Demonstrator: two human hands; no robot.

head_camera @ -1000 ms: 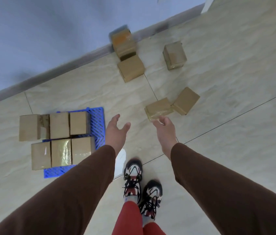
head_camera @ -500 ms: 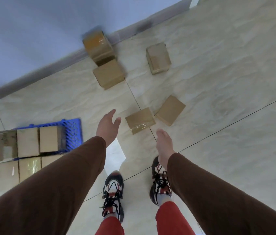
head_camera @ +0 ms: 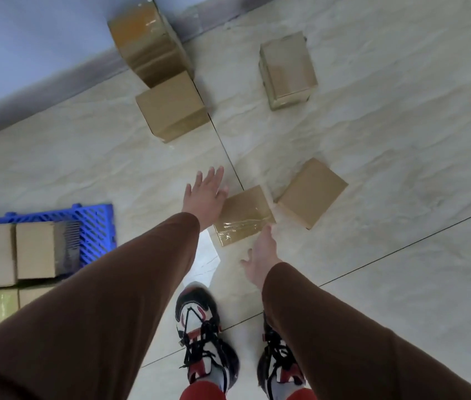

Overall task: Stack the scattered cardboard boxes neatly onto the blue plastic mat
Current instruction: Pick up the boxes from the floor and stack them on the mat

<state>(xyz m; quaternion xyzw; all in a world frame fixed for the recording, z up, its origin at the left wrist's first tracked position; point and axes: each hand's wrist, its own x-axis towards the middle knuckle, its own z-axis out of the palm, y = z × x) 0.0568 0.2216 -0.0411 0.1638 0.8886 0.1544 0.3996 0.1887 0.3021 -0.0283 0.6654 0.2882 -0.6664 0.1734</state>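
Both hands spread wide, holding nothing: left hand (head_camera: 205, 197) and right hand (head_camera: 260, 256) flank the tape-wrapped brown cardboard box (head_camera: 243, 215) on the tiled floor (head_camera: 402, 140). The blue plastic lattice mat (head_camera: 95, 226) carries stacked brown cardboard boxes (head_camera: 12, 254) at its left.

Bare indoor room, maybe storage, glossy beige tile floor (head_camera: 373, 140), plain blue wall (head_camera: 26, 39), grey skirting (head_camera: 40, 111)

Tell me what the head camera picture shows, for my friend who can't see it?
A person's two open hands, left hand and right hand, reach down on either side of a taped cardboard box on a pale tiled floor. Four more boxes lie scattered beyond it. At the left, other boxes sit packed together on a blue plastic mat.
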